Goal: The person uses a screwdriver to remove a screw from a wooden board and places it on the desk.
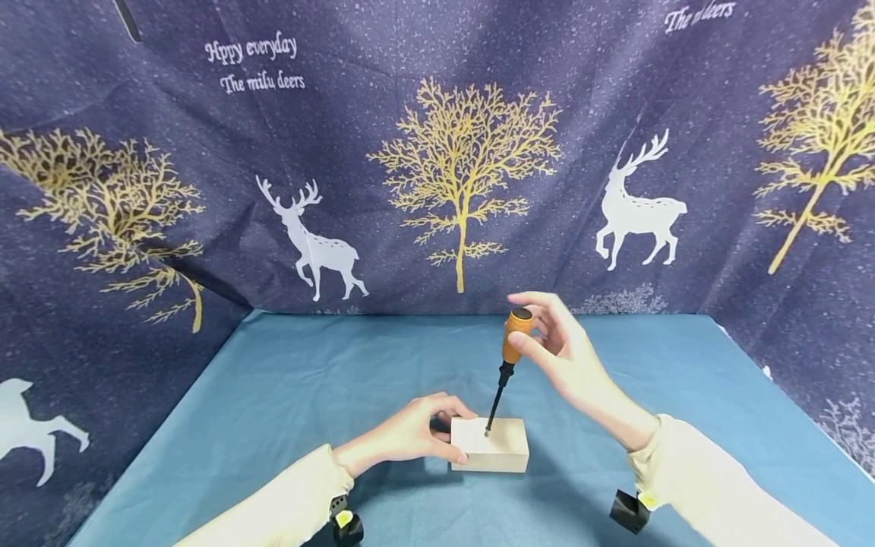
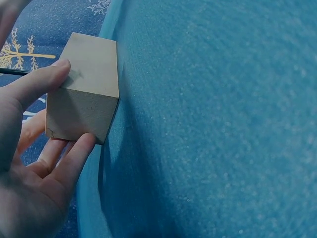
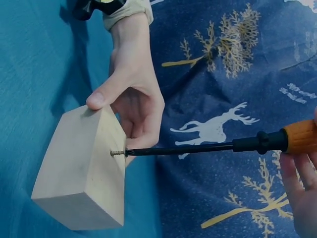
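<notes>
On the blue cloth point(image 1: 342, 372), I see from afar that the left hand point(image 1: 413, 431), nearer, grips the wooden block point(image 1: 500, 447) from nine o'clock while the right hand point(image 1: 563, 351) pinches the screwdriver point(image 1: 506, 370), slanting toward seven (not quite upright) onto the block's protruding screw point(image 3: 118, 152).

A: Background?
B: Dark blue curtain point(image 1: 581, 53), creased, white-speckled. Gold tree point(image 1: 462, 220) in the middle, white deer point(image 1: 328, 252) each side, both facing left. More gold trees point(image 1: 816, 190) further out.
A: Text?
B: White lettering point(image 1: 258, 81), upper left: "Hppy everyday", "The milu deers".
A: Surface?
B: Plain blue cloth point(image 1: 328, 365), light wrinkles, far edge by the curtain.
</notes>
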`<action>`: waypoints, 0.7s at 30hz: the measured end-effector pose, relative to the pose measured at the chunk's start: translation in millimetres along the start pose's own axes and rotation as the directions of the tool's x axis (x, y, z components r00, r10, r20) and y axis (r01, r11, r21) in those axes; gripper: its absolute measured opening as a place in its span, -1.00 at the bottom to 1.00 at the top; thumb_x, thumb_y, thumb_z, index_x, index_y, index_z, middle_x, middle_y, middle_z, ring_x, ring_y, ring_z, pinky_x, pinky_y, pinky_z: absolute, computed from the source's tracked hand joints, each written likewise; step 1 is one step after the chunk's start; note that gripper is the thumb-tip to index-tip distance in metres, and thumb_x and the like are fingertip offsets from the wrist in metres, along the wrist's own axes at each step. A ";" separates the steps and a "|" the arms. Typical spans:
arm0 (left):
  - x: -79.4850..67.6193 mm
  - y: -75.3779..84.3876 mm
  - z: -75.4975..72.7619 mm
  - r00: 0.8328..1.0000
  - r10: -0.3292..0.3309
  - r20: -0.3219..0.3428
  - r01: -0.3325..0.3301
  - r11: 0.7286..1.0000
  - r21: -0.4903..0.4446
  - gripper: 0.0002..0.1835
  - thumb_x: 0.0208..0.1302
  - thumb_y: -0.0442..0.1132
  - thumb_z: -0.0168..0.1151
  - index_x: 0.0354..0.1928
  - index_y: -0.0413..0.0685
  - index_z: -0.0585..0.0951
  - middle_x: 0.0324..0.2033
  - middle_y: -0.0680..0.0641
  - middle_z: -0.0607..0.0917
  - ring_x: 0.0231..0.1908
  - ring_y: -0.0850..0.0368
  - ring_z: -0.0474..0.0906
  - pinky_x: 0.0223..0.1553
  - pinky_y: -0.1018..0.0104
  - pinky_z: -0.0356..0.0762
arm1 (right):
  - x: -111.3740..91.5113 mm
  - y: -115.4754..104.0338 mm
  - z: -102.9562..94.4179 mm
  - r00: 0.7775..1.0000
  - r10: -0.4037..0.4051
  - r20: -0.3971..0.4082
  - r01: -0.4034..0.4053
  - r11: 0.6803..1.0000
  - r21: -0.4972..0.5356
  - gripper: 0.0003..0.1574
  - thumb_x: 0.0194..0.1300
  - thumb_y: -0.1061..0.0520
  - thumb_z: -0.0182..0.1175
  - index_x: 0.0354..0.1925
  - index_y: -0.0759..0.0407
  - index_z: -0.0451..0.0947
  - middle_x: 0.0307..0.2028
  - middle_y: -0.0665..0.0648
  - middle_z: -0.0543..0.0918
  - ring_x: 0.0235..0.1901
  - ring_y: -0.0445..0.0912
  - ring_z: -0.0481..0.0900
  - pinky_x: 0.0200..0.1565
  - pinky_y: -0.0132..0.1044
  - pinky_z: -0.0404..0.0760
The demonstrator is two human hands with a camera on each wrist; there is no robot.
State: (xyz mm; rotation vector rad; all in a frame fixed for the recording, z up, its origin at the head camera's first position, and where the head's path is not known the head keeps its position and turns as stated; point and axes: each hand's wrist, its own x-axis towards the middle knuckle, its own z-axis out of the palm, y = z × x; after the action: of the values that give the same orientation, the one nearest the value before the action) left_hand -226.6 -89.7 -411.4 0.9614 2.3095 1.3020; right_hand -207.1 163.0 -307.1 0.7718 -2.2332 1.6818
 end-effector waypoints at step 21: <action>-0.2 1.5 0.2 1.000 0.005 0.003 -0.005 1.000 0.009 -0.51 0.00 -0.19 0.57 0.04 0.17 0.66 -0.06 0.02 0.64 -0.14 0.31 0.56 -0.07 0.42 0.68 | 0.6 -9.7 -1.5 0.994 -0.006 -0.108 0.003 1.000 -0.025 -0.60 0.20 0.29 0.38 -0.01 0.21 0.49 0.02 -0.13 0.60 -0.09 -0.30 0.66 -0.18 -0.40 0.71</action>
State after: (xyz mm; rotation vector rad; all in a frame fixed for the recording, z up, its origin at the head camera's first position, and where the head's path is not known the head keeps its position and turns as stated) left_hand -225.8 -89.2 -410.2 0.9717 2.3139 1.2919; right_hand -202.5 162.3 -298.5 0.6629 -2.1734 1.6492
